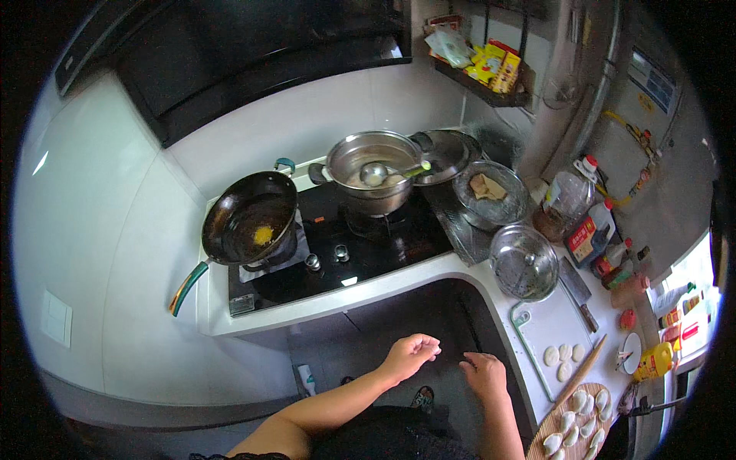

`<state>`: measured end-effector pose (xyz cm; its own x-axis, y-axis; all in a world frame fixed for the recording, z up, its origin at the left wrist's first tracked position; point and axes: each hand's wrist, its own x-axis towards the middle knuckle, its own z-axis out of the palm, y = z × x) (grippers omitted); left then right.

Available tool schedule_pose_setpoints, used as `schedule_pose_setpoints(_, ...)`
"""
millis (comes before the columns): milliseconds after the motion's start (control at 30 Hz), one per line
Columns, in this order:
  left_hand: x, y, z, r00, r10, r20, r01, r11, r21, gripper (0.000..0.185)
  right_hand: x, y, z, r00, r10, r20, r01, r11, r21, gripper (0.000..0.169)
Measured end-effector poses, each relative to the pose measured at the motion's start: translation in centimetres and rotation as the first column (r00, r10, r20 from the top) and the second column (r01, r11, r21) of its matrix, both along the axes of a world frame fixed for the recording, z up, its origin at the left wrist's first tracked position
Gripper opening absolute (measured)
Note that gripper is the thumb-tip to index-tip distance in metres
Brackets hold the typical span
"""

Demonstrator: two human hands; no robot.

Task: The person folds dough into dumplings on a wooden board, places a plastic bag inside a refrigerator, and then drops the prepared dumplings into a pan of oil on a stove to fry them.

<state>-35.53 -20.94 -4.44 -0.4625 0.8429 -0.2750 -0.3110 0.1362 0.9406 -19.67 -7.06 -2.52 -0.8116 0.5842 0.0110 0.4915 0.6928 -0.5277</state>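
Both my hands hang in the air in front of me, below the counter's edge, and hold nothing. My left hand (pixel 411 355) has its fingers bent with the thumb side towards the right hand. Close by on the right, my right hand (pixel 485 372) has loosely curled fingers, near the inner edge of the counter. Past them a black wok (pixel 238 210) with something yellow in it stands on the left burner. A steel pot (pixel 376 198) with a ladle (pixel 374 173) in it is at the back burner, its lid (pixel 445 155) leaning behind it on the right.
On the right counter are a glass bowl (pixel 490 214), a steel basin (pixel 524 263), a cleaver (pixel 574 284), a cutting board (pixel 540 336) with dough discs, a rolling pin (pixel 582 371) and dumplings (pixel 587 426) on a slatted mat. Bottles (pixel 592 233) line the wall. A white bottle (pixel 306 379) is on the floor.
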Motion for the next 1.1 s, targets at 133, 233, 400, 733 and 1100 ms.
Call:
schedule_pose_setpoints(133,2.8,2.2,-0.5,0.999,-0.043,-0.005,0.043,0.999,-0.009,0.024,4.0,2.5,-1.0,0.998,-0.052,0.024,0.053,0.998,-0.019,0.025)
schedule_pose_setpoints(233,4.4,3.5,-0.8,0.995,-0.078,-0.063,0.075,0.996,-0.049,0.023,6.4,3.9,-1.8,0.997,-0.079,0.025,0.08,0.996,-0.042,0.024)
schedule_pose_setpoints(400,6.4,5.0,-1.2,0.997,-0.057,-0.056,0.056,0.998,-0.024,0.023,9.0,5.5,-3.1,0.992,-0.095,0.079,0.099,0.994,-0.043,0.027)
schedule_pose_setpoints(733,8.7,6.3,-1.2,0.999,-0.043,0.004,0.043,0.996,-0.082,0.02,13.6,11.9,-3.9,0.939,-0.323,0.116,0.324,0.946,0.009,0.025)
schedule_pose_setpoints(1100,8.8,5.8,-1.7,0.992,-0.094,-0.082,0.085,0.991,-0.108,0.022,18.7,22.6,-13.1,0.926,-0.071,0.372,0.002,0.983,0.181,0.061)
